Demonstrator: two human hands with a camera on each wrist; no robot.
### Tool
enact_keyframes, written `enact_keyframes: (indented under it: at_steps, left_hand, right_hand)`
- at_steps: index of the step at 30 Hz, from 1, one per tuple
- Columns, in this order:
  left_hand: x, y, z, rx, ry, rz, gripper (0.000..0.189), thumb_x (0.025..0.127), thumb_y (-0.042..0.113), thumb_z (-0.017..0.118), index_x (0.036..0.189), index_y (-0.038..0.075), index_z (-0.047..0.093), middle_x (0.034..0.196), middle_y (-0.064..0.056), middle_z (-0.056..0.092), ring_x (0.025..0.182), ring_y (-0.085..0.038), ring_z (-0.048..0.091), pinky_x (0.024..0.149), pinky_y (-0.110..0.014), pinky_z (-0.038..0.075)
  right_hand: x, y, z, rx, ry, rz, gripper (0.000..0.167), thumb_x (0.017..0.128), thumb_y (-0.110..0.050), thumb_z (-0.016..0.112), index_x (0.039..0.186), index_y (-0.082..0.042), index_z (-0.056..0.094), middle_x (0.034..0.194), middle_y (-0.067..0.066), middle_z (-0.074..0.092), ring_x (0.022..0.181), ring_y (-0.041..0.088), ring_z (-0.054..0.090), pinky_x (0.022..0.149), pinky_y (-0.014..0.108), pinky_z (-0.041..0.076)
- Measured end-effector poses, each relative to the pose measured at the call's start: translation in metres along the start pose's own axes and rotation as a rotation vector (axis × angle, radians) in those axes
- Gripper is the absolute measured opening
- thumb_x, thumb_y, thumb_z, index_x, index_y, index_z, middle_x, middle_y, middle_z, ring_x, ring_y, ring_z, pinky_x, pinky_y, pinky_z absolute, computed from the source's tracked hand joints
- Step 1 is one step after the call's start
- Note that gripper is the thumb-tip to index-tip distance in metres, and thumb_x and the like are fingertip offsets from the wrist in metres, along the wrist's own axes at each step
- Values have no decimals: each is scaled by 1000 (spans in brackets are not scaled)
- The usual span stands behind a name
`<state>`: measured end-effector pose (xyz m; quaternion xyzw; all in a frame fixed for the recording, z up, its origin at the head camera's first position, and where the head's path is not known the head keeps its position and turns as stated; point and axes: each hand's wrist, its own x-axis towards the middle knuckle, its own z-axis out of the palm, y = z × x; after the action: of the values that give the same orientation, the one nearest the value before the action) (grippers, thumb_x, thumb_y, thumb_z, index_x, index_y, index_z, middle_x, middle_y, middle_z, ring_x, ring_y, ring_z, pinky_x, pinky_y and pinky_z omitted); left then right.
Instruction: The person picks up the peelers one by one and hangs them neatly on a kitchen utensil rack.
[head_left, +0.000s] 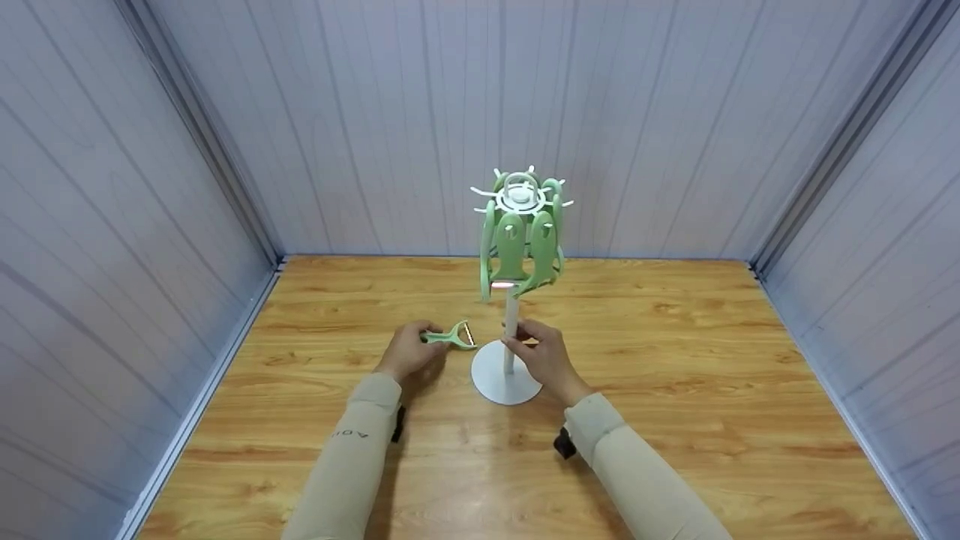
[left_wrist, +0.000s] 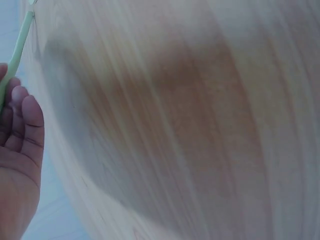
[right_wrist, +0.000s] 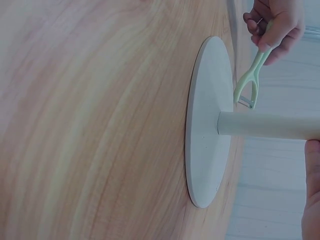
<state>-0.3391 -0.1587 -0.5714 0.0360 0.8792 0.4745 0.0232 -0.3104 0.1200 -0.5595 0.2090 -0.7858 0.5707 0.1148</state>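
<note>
My left hand [head_left: 409, 349] grips the handle of a light green Y-shaped peeler [head_left: 452, 337], whose blade end points right toward the stand. In the right wrist view the same peeler [right_wrist: 254, 75] hangs from the left hand [right_wrist: 280, 25], close to the round base. The white stand [head_left: 507, 384] is upright on the table, and my right hand [head_left: 546, 352] holds its pole between thumb and fingers. Around the hooked ring at the top hang several green utensils [head_left: 511, 247] with broad handles; their lower ends overlap and hide one another.
A wood-patterned table [head_left: 675, 390] lies under everything. Pale panelled walls [head_left: 375, 112] enclose it at the back and on both sides. Bare hook tips [head_left: 482, 192] stick out around the top of the stand.
</note>
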Motion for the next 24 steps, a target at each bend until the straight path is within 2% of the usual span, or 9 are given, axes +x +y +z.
enact_keyframes:
  at_steps: [4,9,13,18,22,24]
  left_hand:
    - [1,1,0,-69,51,-15,21,93,6,83,113,2,78,112,-13,78,103,-24,70,96,-42,59]
    - [0,4,1,-130,85,-12,18,92,2,79,109,2,78,107,-12,78,98,-22,70,87,-35,59]
    - [-1,7,0,-169,94,-5,16,92,0,75,108,2,78,98,-10,74,87,-18,64,76,-29,55]
    - [-3,9,-1,-208,88,-9,10,95,1,73,105,1,77,83,-5,63,72,-17,52,65,-29,46]
    - [-5,9,-1,-233,78,-17,1,98,5,74,97,4,74,78,-3,61,69,-16,54,62,-28,48]
    - [-5,9,0,-241,86,-9,7,99,5,74,92,6,72,77,-2,59,69,-16,53,63,-29,48]
  right_hand:
    - [0,0,-1,10,-12,4,17,101,-5,76,116,2,80,101,18,79,92,21,73,78,24,64]
    - [0,-2,-1,15,-9,8,16,100,-4,76,115,1,80,102,17,79,93,24,74,77,22,62]
    - [0,-3,1,18,2,14,16,99,-2,77,114,2,80,102,19,79,93,24,73,77,25,64]
    - [-1,-3,1,19,1,43,17,99,-2,77,115,2,79,105,19,79,96,24,74,82,32,66]
    - [-1,-1,1,14,-4,42,19,100,-3,77,117,2,79,106,19,79,97,27,74,82,30,66]
    - [-1,-1,0,15,-4,38,18,100,-3,76,117,2,79,106,20,79,97,28,74,81,29,65]
